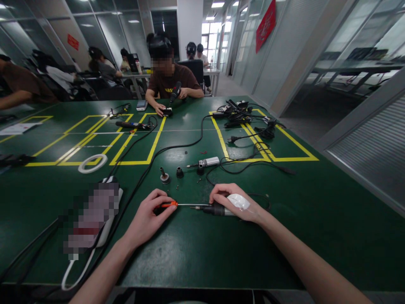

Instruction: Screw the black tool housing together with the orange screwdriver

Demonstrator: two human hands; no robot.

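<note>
Item 1: left hand (148,219). On my remote feed it is closed around the grip of an orange-handled screwdriver (176,204), thumb and fingers pinching near the collar. I judge the low, forward grip gives fine control and keeps the shaft level.

Item 2: right hand (232,193), white patch on its back. Curled from above around a black-and-silver tool (218,210), presumably to steady the barrel, which would otherwise roll. The thumb is hidden from me.

Item 3: the black-and-silver tool. Located just above or on the tabletop (202,261), between the hands, metal tip toward the left hand. The screwdriver shaft runs beside that tip to the right fingertips; whether its end touches the barrel I cannot tell.

Item 4: loose parts beyond the hands: a stemmed metal piece (164,178), a black collar (179,172) and a tiny screw (177,187). Grouped within reach, probably so nothing strays.

Item 5: silver cylinder (209,162), lying on its side behind the collar, thin rod pointing left.

Item 6: white ring (93,164), flat at left, well apart from the work.

Item 7: heap of dark tools and cords (237,113), at the far right, likely set back for working room.
</note>
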